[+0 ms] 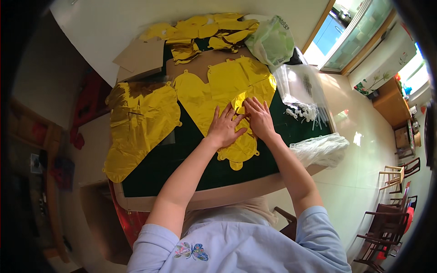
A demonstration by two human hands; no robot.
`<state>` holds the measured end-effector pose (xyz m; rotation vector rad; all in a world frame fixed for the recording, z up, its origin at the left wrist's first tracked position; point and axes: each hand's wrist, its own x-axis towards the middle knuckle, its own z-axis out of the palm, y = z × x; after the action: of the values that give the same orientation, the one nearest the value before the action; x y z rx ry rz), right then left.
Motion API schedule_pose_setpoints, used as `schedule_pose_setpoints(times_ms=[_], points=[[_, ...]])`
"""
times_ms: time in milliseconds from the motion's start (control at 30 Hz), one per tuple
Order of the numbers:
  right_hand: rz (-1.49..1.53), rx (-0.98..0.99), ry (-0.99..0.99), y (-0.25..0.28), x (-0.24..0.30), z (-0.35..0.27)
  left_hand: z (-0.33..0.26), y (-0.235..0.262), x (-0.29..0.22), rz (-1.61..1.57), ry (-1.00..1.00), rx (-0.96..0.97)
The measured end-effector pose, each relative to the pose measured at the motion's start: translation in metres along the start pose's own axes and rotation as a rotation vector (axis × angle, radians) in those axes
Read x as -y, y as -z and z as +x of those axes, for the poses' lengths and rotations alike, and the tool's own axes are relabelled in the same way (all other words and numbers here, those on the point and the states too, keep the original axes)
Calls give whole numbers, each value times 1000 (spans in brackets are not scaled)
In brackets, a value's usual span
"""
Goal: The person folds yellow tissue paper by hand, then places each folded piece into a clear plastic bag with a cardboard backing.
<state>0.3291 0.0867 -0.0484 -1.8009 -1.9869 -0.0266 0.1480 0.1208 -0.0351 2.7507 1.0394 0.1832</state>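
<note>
Flat gold foil balloons, not inflated, lie on a dark green table top [189,159]. My left hand [225,127] rests palm down with fingers spread on the middle foil balloon [236,148]. Beside it, my right hand [259,117] lies on the same foil, its fingertips at a small raised, shiny fold [239,101]. The fingertips of the two hands are close together. To the left is another flat foil balloon [141,123] with a rounded lower end. What lies under my palms is hidden.
More crumpled foil [195,28] is heaped at the back, near a brown cardboard sheet [143,55]. A green-white plastic bag [271,43], clear plastic sleeves [302,84], small white plastic pieces [304,112] and a bundle of white strands [321,151] line the right side. Chairs [387,218] stand farther right.
</note>
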Motion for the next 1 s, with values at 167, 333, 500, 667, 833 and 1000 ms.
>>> schedule_pose_setpoints(times_ms=[167,333,500,667,833,1000], points=[[14,4,-2,0,2,0,0,-7,2,31,-36,-158],[31,-10,-22,-1,0,-3,9,19,8,-342,48,-215],[52,-37,-3,-2,7,-1,36,10,9,-74,-108,-397],[52,-37,4,-5,2,-3,43,-8,15,-84,-47,-199],[-4,31,28,8,-1,-6,48,-17,17,-75,-30,-192],[12,203,142,44,5,-39,45,-14,20,-48,-35,-219]])
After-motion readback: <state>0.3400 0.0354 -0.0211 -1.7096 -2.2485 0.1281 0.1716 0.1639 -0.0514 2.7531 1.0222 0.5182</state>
